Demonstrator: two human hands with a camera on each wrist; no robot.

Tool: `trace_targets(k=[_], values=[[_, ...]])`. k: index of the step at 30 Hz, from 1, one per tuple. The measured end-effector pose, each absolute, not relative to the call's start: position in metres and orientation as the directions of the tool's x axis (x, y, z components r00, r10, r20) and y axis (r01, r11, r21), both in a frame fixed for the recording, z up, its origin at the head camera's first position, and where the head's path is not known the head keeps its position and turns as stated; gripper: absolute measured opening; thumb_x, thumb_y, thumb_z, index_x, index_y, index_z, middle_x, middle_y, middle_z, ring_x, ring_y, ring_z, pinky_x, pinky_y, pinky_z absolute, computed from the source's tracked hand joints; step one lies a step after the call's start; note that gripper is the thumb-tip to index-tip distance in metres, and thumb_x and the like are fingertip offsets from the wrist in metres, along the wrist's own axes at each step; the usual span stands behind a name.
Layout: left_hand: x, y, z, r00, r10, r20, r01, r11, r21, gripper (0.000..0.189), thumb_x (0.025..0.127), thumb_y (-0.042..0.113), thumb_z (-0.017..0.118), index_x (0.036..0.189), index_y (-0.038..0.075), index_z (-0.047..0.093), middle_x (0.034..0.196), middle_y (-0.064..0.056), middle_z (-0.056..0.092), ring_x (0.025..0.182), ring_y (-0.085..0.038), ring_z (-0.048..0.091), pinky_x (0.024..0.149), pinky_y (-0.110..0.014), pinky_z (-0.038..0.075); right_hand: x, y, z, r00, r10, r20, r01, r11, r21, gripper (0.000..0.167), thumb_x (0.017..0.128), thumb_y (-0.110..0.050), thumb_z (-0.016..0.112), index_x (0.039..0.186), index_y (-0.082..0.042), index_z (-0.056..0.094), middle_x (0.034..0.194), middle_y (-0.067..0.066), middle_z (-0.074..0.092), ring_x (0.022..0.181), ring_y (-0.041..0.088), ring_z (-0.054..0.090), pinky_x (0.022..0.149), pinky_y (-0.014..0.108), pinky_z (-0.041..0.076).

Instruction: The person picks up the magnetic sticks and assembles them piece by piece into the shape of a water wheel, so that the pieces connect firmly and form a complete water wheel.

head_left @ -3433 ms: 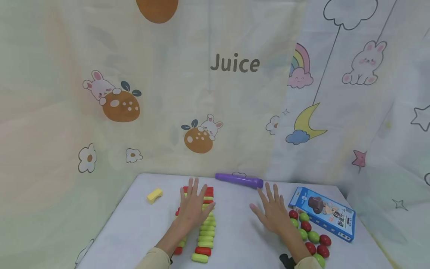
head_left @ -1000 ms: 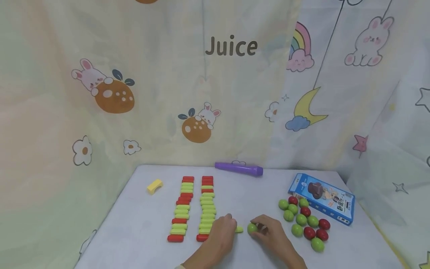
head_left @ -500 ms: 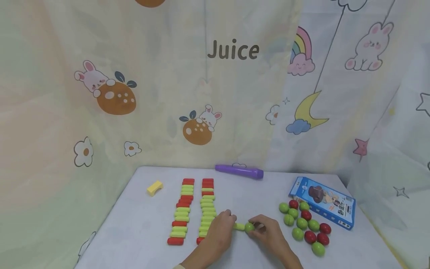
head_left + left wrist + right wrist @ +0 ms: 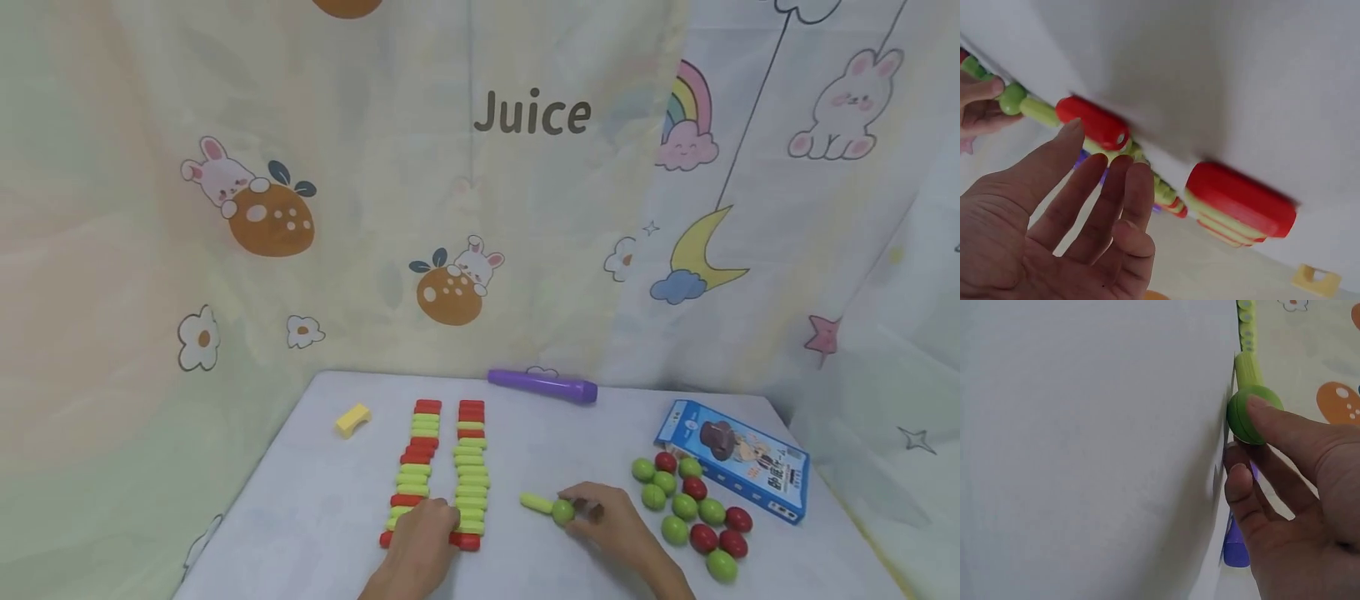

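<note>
My right hand (image 4: 611,525) pinches a green ball (image 4: 562,512) between thumb and fingers, low over the table. A light green stick (image 4: 536,502) touches the ball end-on and points left; whether they are joined I cannot tell. In the right wrist view the thumb presses on the green ball (image 4: 1249,412), with the stick (image 4: 1248,369) beyond it. My left hand (image 4: 416,546) is over the near ends of two columns of red and light green sticks (image 4: 471,480). Its thumb and fingers are apart and slightly bent, near the closest red stick (image 4: 1094,122); contact is unclear.
A cluster of green and red balls (image 4: 703,538) lies to the right, in front of a blue box (image 4: 738,458). A purple microphone-shaped stick (image 4: 542,386) lies at the back edge. At the left sits a yellow arched block (image 4: 352,420). Printed cloth hangs behind the table.
From both hands spread flat, the right took a green ball and the left a light green stick; ball and stick met. Now the left hand has let go and moved left to the columns.
</note>
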State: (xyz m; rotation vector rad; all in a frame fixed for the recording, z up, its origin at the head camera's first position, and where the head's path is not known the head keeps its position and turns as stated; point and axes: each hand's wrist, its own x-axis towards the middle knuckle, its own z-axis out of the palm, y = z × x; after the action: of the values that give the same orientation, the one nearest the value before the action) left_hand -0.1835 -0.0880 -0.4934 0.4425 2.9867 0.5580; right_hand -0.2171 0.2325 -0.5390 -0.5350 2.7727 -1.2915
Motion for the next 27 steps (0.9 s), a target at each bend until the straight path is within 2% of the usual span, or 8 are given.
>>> trace_targets(k=[6, 11, 13, 17, 21, 23, 27], values=[[-0.180, -0.089, -0.507, -0.961, 0.277, -0.029, 0.250, 0.905, 0.344, 0.010, 0.086, 0.003, 0.088, 0.093, 0.008, 0.083, 0.068, 0.006, 0.055, 0.063, -0.009, 0.048, 0.058, -0.024, 0.044, -0.219, 0.234, -0.544, -0.930, -0.342, 0.132, -0.315, 0.560, -0.766, 0.040, 0.083, -0.013, 0.092, 0.121, -0.009, 0.079, 0.106, -0.002, 0.079, 0.092, 0.008, 0.069, 0.077, 0.024, 0.058], [-0.174, -0.083, -0.515, -0.952, 0.305, 0.001, 0.287, 0.896, 0.338, 0.009, 0.084, -0.001, 0.087, 0.086, 0.006, 0.082, 0.068, 0.006, 0.055, 0.062, -0.007, 0.047, 0.057, -0.026, 0.046, -0.219, 0.234, -0.547, -0.933, -0.335, 0.130, -0.308, 0.560, -0.769, 0.039, 0.085, -0.016, 0.091, 0.122, -0.009, 0.079, 0.104, -0.004, 0.079, 0.090, 0.009, 0.069, 0.075, 0.024, 0.058], [-0.173, -0.076, -0.514, -0.950, 0.312, -0.004, 0.292, 0.893, 0.342, 0.008, 0.084, 0.003, 0.089, 0.085, 0.006, 0.082, 0.067, 0.006, 0.054, 0.062, -0.007, 0.047, 0.058, -0.026, 0.047, -0.219, 0.233, -0.547, -0.935, -0.328, 0.133, -0.306, 0.560, -0.770, 0.037, 0.086, -0.015, 0.091, 0.120, -0.009, 0.080, 0.103, -0.005, 0.079, 0.089, 0.009, 0.069, 0.076, 0.024, 0.058], [-0.174, -0.056, -0.509, -0.945, 0.327, -0.012, 0.296, 0.871, 0.392, 0.012, 0.085, 0.012, 0.092, 0.091, 0.007, 0.083, 0.070, 0.007, 0.054, 0.065, -0.007, 0.048, 0.062, -0.025, 0.047, -0.219, 0.230, -0.547, -0.946, -0.289, 0.146, -0.292, 0.568, -0.769, 0.034, 0.085, -0.016, 0.091, 0.116, -0.009, 0.080, 0.097, -0.007, 0.077, 0.085, 0.007, 0.068, 0.075, 0.024, 0.057], [-0.182, -0.031, -0.503, -0.939, 0.344, 0.005, 0.316, 0.855, 0.412, 0.016, 0.087, 0.014, 0.092, 0.098, 0.006, 0.083, 0.074, 0.007, 0.055, 0.070, -0.007, 0.049, 0.065, -0.024, 0.048, -0.217, 0.226, -0.547, -0.953, -0.246, 0.176, -0.288, 0.565, -0.773, 0.035, 0.082, -0.015, 0.093, 0.113, -0.007, 0.080, 0.091, -0.006, 0.075, 0.080, 0.005, 0.065, 0.072, 0.023, 0.057], [-0.188, -0.020, -0.504, -0.929, 0.367, 0.043, 0.357, 0.858, 0.369, 0.016, 0.087, 0.012, 0.091, 0.099, 0.006, 0.083, 0.076, 0.005, 0.057, 0.071, -0.007, 0.051, 0.065, -0.023, 0.049, -0.217, 0.224, -0.548, -0.953, -0.236, 0.193, -0.295, 0.553, -0.779, 0.035, 0.082, -0.014, 0.093, 0.112, -0.006, 0.080, 0.090, -0.004, 0.076, 0.078, 0.004, 0.065, 0.071, 0.023, 0.057], [-0.198, -0.002, -0.510, -0.901, 0.413, 0.131, 0.432, 0.876, 0.216, 0.011, 0.084, 0.006, 0.089, 0.092, 0.008, 0.081, 0.076, 0.002, 0.059, 0.072, -0.010, 0.056, 0.064, -0.025, 0.053, -0.216, 0.221, -0.549, -0.950, -0.234, 0.208, -0.303, 0.524, -0.796, 0.034, 0.081, -0.011, 0.094, 0.111, -0.003, 0.080, 0.091, -0.001, 0.077, 0.077, 0.005, 0.066, 0.070, 0.023, 0.059]])
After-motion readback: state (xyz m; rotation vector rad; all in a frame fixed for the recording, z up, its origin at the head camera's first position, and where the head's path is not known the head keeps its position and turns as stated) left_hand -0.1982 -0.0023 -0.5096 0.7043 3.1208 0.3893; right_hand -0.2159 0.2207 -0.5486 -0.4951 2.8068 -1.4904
